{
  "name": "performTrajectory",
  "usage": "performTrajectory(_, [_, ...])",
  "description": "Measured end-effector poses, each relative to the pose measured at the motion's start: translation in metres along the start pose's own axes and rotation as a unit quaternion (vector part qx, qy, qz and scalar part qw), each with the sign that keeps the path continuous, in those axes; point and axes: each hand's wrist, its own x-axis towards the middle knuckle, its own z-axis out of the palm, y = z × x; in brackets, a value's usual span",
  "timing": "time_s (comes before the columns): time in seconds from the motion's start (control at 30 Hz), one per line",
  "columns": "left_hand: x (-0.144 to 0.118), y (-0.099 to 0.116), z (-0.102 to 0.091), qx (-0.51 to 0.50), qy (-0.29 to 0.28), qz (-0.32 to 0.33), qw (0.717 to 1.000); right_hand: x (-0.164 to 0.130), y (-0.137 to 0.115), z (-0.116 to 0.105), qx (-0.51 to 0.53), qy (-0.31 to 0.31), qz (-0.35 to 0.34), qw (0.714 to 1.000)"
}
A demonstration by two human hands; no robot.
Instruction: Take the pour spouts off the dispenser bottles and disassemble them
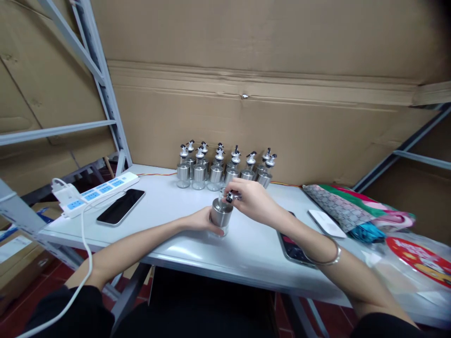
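Note:
A small steel-sleeved glass dispenser bottle (221, 217) stands on the white table (169, 244), near its middle. My left hand (200, 219) wraps around the bottle's body from the left. My right hand (251, 199) pinches the bottle's black-and-silver spout cap (229, 197) from above. Behind them, against the cardboard wall, stand several identical bottles (225, 168) in a tight group.
A white power strip (97, 191) and a dark phone (121, 206) lie at the table's left. Another phone (294, 249) sits under my right forearm, with a white pad (326, 224) beside it. Folded fabrics (352, 209) and plastic packaging (412, 258) fill the right end. Metal shelf posts (105, 89) flank the table.

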Motion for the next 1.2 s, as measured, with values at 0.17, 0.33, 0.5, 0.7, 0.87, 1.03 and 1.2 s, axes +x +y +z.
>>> performTrajectory(0.17, [-0.001, 0.006, 0.002, 0.084, -0.003, 0.005, 0.996, 0.004, 0.001, -0.006, 0.097, 0.033, 0.026, 0.994])
performTrajectory(0.33, [0.001, 0.002, 0.002, 0.085, -0.009, 0.006, 0.996, 0.013, -0.006, -0.011, 0.236, 0.094, -0.011, 0.967])
performTrajectory(0.5, [0.000, 0.005, 0.002, 0.084, -0.013, -0.004, 0.996, 0.028, -0.004, 0.001, 0.332, 0.156, -0.030, 0.930])
performTrajectory(0.7, [-0.001, 0.007, 0.002, 0.089, -0.018, -0.003, 0.996, 0.039, 0.011, 0.025, 0.427, 0.124, -0.009, 0.895])
performTrajectory(0.87, [-0.001, 0.007, 0.002, 0.088, -0.022, 0.001, 0.996, 0.036, 0.015, 0.035, 0.491, 0.150, -0.013, 0.858])
performTrajectory(1.03, [-0.001, 0.007, 0.001, 0.109, -0.017, -0.007, 0.994, 0.033, 0.009, 0.037, 0.530, 0.149, -0.040, 0.834])
performTrajectory(1.2, [-0.002, 0.006, 0.001, 0.126, -0.013, -0.016, 0.992, 0.034, 0.005, 0.042, 0.555, 0.146, -0.056, 0.817])
